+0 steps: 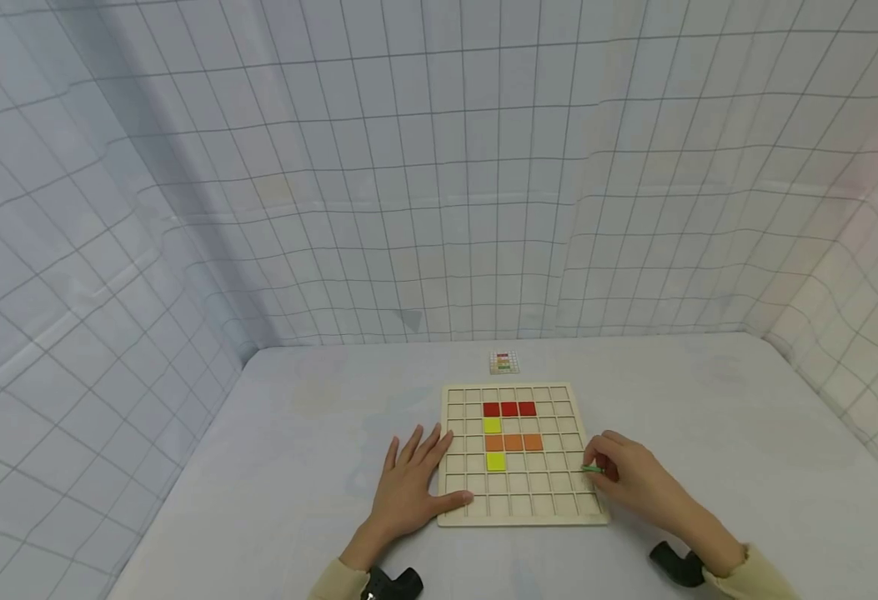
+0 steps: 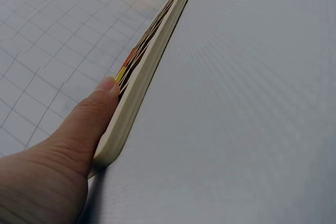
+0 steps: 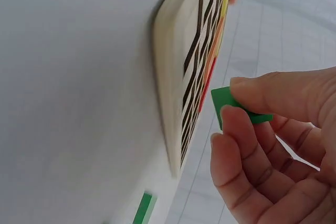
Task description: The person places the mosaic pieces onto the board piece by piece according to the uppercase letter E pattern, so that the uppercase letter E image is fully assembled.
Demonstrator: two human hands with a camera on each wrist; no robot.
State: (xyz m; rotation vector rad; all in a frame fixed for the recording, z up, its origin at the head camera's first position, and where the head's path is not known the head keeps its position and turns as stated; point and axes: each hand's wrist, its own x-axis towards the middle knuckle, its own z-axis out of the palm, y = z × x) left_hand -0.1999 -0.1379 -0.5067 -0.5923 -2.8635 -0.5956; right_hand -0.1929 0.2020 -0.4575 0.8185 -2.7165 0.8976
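A cream grid board (image 1: 521,521) with square cells lies on the table. Three red tiles (image 1: 509,409) form a row in it, with a yellow tile (image 1: 492,425) below the leftmost one. Under that come three orange tiles (image 1: 513,442), then another yellow tile (image 1: 495,462). My left hand (image 1: 406,492) rests with spread fingers on the board's left edge, thumb over the lower left cells. Beside the right edge, my right hand (image 1: 634,475) pinches a green tile (image 3: 223,100) between thumb and fingers, raised off the table in the right wrist view.
Another green tile (image 3: 143,208) lies on the table off the board in the right wrist view. A small patterned card (image 1: 504,362) sits behind the board. White grid-lined curtains (image 1: 439,208) enclose the table (image 1: 318,433) at the back and both sides.
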